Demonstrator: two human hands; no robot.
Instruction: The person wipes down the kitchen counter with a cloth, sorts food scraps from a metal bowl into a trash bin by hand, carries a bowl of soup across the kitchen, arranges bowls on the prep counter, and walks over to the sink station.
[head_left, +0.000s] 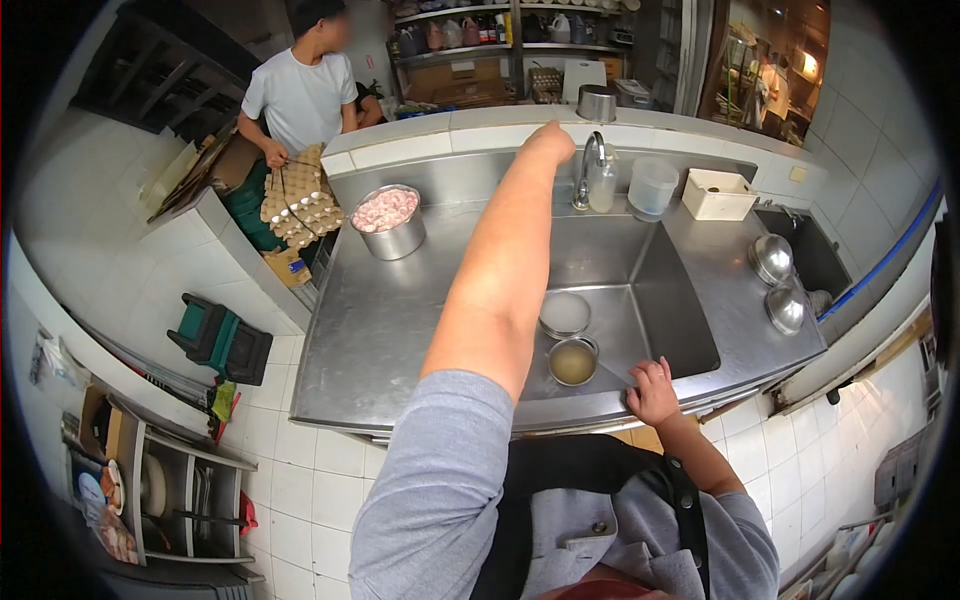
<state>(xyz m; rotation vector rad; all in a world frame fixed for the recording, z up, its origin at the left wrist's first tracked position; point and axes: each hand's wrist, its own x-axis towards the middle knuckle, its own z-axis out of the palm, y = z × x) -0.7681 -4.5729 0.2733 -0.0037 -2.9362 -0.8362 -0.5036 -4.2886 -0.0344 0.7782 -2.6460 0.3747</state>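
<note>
My left hand is stretched far forward to the tiled ledge behind the sink, left of the curved faucet. It looks closed, and what its fingers hold, if anything, is hidden. A metal pot stands on the ledge just right of it. My right hand rests open on the front rim of the steel sink. In the basin sit a bowl with whitish contents and a metal bowl of cloudy yellowish liquid.
A metal pot of pale pink meat stands on the left counter. Behind the sink are a soap bottle, a clear plastic container and a white box. Metal bowls lie right. A person handles egg trays.
</note>
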